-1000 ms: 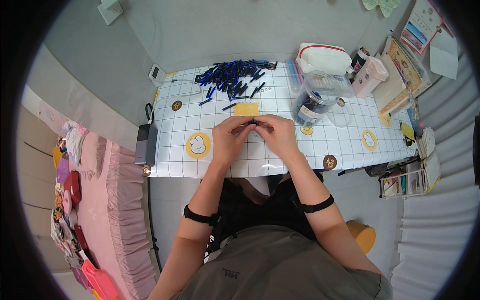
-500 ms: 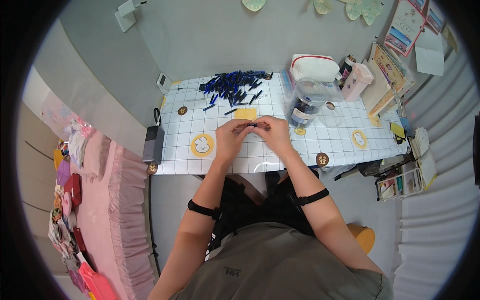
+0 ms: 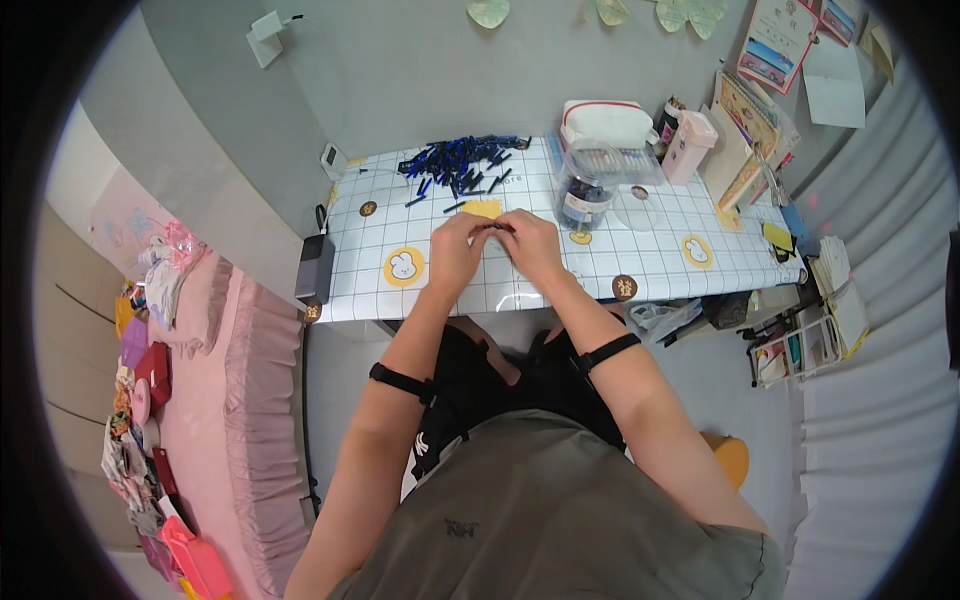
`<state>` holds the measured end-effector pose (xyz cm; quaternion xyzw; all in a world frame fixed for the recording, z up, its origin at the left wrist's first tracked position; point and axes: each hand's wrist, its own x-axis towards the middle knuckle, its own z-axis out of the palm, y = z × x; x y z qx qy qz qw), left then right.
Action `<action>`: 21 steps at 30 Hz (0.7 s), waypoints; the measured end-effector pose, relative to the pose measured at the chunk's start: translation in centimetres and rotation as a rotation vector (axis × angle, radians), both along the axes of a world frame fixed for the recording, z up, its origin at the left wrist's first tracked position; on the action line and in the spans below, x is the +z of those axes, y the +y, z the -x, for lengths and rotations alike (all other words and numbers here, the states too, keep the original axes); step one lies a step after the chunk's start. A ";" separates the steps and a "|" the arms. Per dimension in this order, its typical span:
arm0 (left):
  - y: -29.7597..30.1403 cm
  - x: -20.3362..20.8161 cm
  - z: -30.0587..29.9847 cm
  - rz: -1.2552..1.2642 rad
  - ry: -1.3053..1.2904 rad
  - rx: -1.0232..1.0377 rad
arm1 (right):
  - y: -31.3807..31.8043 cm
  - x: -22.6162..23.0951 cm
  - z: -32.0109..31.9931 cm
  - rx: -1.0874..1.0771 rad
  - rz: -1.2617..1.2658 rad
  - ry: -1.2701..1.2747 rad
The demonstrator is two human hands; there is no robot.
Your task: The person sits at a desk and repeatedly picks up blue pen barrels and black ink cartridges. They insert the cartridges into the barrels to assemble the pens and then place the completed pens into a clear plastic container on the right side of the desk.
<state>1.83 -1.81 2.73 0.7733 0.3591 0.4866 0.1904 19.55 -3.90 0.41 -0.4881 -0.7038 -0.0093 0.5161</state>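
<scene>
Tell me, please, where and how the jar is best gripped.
The jar stands upright with a round wall, so its labelled middle probably suits the right hand best, once free, coming from the near side, since the pouch lies beyond its far side.

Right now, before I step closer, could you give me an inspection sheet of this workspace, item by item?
Surface: table with a white, grid-patterned cover.
Things at hand: loose heap of dark blue and black sticks toward the back; small dark piece, its details too small to tell; clear tub with dark contents.
Clutter: white pouch with red trim, pale pink container, grey block-shaped device.
Hands: left hand and right hand meet, fingertips pinching the small dark piece.
Cables: black cord at the grey device; pale cable near the back left.
Surroundings: pink bed left, white curtain right.
</scene>
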 end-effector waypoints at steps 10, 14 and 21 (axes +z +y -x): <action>-0.4 4.7 1.7 -0.011 0.133 -0.113 | -1.0 1.3 0.2 0.060 -0.069 0.036; -0.3 7.6 0.0 -0.019 0.054 -0.145 | -1.6 2.8 -0.3 0.047 -0.053 0.194; 0.3 11.8 -7.2 -0.076 -0.191 -0.230 | -4.2 10.9 -5.7 -0.069 -0.039 0.323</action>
